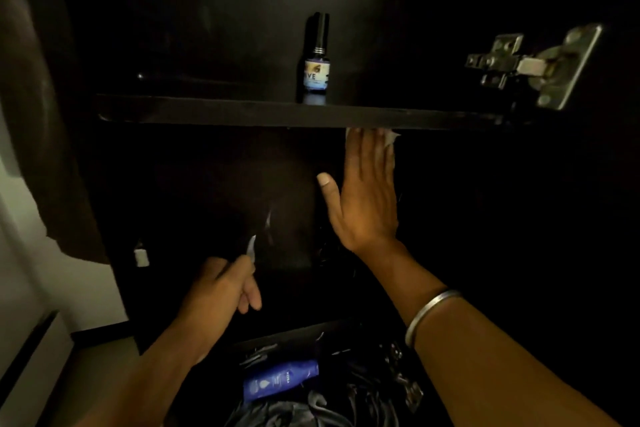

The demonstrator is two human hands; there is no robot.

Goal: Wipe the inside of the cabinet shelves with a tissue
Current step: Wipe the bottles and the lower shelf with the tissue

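Note:
A dark cabinet stands open in front of me, with a black shelf (242, 113) running across it. My right hand (367, 198) is flat inside the compartment just under that shelf, fingers pointing up, pressing a white tissue (391, 138) that shows past the fingertips. The fingertips are partly hidden by the shelf's front edge. My left hand (221, 288) is lower and to the left, closed around a thin pale object (251, 246) that I cannot identify. A silver bangle (429, 314) sits on my right wrist.
A small dark bottle (316, 62) with a blue label stands on the shelf. A metal door hinge (530, 62) juts out at the upper right. Below, a blue tube (280, 381) lies among dark clutter. A brown cloth (45, 114) hangs at the left.

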